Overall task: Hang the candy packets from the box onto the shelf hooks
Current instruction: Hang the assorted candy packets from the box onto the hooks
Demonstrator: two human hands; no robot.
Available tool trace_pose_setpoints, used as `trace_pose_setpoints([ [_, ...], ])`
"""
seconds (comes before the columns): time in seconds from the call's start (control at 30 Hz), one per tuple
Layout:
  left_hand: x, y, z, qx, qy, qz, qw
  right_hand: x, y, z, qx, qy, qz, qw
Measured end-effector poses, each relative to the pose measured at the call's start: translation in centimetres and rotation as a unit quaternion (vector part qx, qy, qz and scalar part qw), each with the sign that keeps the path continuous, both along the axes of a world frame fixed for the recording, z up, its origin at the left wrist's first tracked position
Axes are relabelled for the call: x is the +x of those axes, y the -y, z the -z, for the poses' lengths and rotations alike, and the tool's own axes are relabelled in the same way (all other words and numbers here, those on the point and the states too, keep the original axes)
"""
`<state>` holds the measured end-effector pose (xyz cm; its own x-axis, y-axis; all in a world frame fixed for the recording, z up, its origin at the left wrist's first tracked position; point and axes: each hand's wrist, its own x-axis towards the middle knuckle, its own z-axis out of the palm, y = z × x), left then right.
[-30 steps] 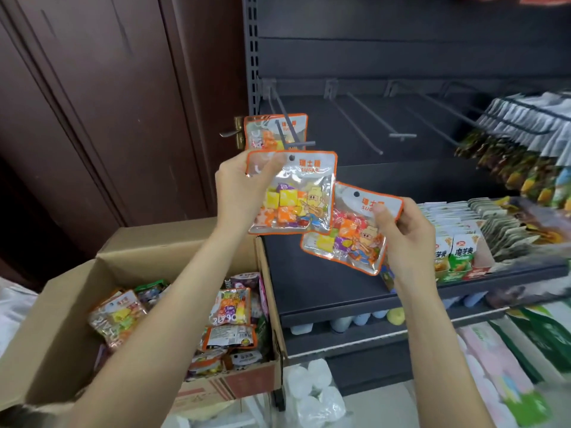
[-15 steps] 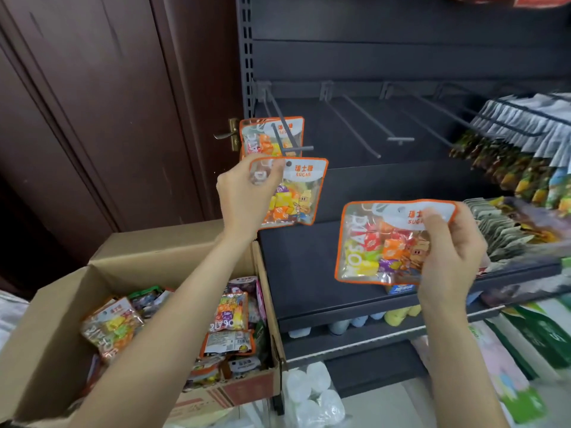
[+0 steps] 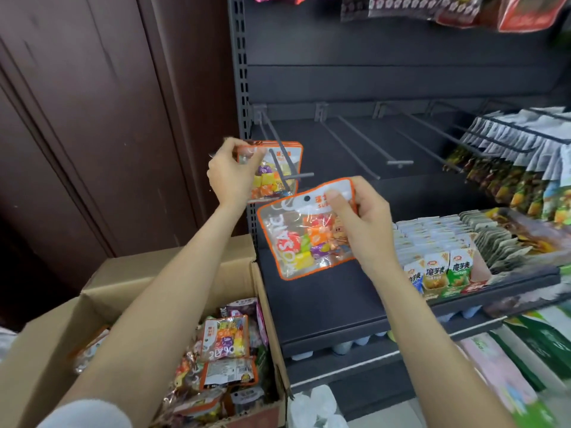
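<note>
A clear, orange-edged candy packet [image 3: 279,168] is being pinched at its top left corner by the left hand [image 3: 231,173], fingers curled round the edge, with the leftmost shelf hook [image 3: 285,162] crossing its face. A second candy packet [image 3: 304,230], printed "MOSAIC" down its side, is being gripped at its top right by the right hand [image 3: 361,223], thumb pressed on the white header, just below and right of the first. More packets are lying in the open cardboard box [image 3: 123,285] at lower left. The dark metal shelf unit [image 3: 340,307] is being shown with bare hooks [image 3: 364,149] in the middle and hanging sachets [image 3: 519,156] on the right. Boxed snacks [image 3: 438,270] with Chinese lettering are standing on the right of the shelf. A brown wooden door [image 3: 92,118] is standing to the left.
</note>
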<state>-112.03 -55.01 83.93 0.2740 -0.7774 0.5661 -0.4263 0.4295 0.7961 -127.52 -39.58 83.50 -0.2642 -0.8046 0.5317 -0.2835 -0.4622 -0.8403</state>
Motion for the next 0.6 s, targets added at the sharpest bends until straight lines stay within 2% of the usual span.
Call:
trace_pose_setpoints([
  [0.1,0.2,0.6,-0.2,-0.005,0.028,-0.013,1.0,1.4,2.0,-0.1,0.015,-0.007,-0.008,1.0],
  [0.17,0.7,0.5,-0.1,-0.003,0.015,0.004,1.0,2.0,2.9,0.2,0.028,0.0,-0.001,1.0],
  [0.33,3.1,-3.0,0.1,-0.031,-0.147,0.093,0.984,2.2,3.5,0.9,0.016,0.028,0.035,0.999],
  [0.4,3.8,-5.6,-0.1,-0.03,-0.178,0.177,0.968,2.2,3.5,1.1,0.007,0.039,0.053,0.998],
  [0.5,4.8,-8.4,0.3,-0.029,-0.107,0.28,0.954,3.3,4.5,1.6,0.011,0.034,0.057,0.998],
  [0.6,4.5,-8.8,1.2,-0.011,-0.018,0.297,0.955,3.6,5.7,1.5,0.012,0.032,0.084,0.996],
])
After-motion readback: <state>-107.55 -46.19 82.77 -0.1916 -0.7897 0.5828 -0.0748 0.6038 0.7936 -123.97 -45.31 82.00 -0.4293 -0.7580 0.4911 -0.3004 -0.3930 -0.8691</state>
